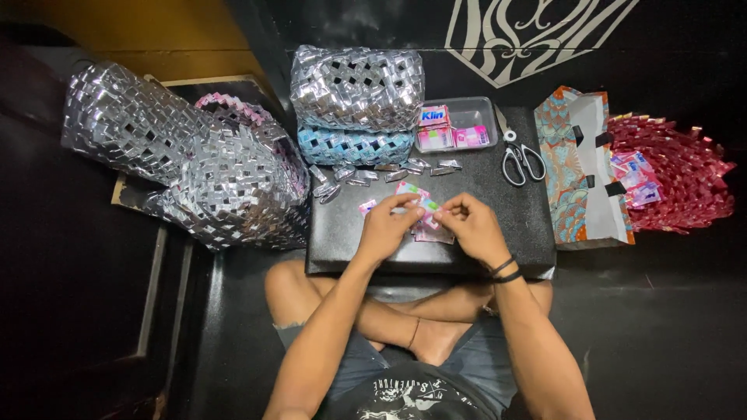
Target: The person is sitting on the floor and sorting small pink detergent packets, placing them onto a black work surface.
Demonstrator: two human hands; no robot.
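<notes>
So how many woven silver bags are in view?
3: one at far left, one beside it, left of the black board, and one behind the board atop a blue bag. Others may be hidden.

I take this for a home craft corner, worked from the floor. I see a low black board (498, 225) across crossed legs, finished woven silver foil bags (187, 155) stacked alongside, scissors (520, 159), a clear tray (467, 117) of cut wrappers, and a heap of red wrapper strips (685, 171).
</notes>
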